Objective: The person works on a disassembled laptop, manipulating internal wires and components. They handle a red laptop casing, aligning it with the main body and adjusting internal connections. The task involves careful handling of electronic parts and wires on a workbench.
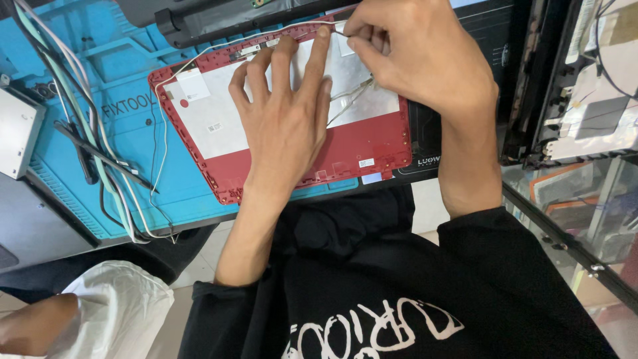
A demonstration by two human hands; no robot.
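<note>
A red laptop lid cover [372,143] lies inside-up on a blue work mat [126,86], its middle lined with silvery foil. My left hand [282,116] presses flat on the foil with fingers spread, fingertips near the cover's far edge. My right hand [405,50] is at the cover's far right corner, pinching a thin white cable [219,45] between thumb and fingers. That cable runs along the cover's far edge and down its left side. More thin wires [352,96] cross the foil beside my left hand.
A black laptop part [219,16] lies beyond the cover. A grey drive [16,133] and loose cables [100,153] sit at the left of the mat. Another opened laptop shell [585,86] stands right, on a glass counter [578,206]. A person's white sleeve [113,306] is lower left.
</note>
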